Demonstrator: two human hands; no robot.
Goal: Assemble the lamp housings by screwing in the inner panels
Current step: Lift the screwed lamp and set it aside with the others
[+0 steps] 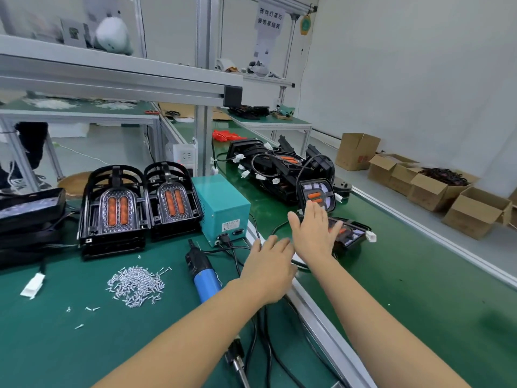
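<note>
Inner panel: flat black plastic lamp panel with orange lenses (349, 232) lies right of centre on the green conveyor belt (419, 275), partly hidden by the right hand; white connector plug (371, 236) at its right end.
Right hand: right hand (314, 233) reaches over that panel, fingers straight and together, palm down. Whether it touches the panel, cannot tell; it grips nothing.
Left hand: left hand (268, 271) hovers over the metal rail at the belt's edge, lower centre; fingers loosely extended, holding nothing.
Second panel: black rounded lamp panel with clear and orange lens (317, 195) stands tilted just behind the right hand's fingertips.
Panel pile: heap of black lamp parts with cables and white connectors (279, 169) on the belt, centre frame, behind the tilted panel.
Housings: two black arched lamp housings with twin orange lenses (140, 204) stand side by side, centre left, on the green work mat (70, 331).
Screws: loose heap of small silver screws (135, 285) on the mat, lower left; a few strays near it.
Screwdriver: blue and black electric screwdriver (202, 271) lies on the mat between the screws and the left hand, cable attached.
Power box: teal metal power supply box (221, 210) just right of the housings.
Background: brown cardboard boxes (436, 189) on the floor, right edge.
</note>
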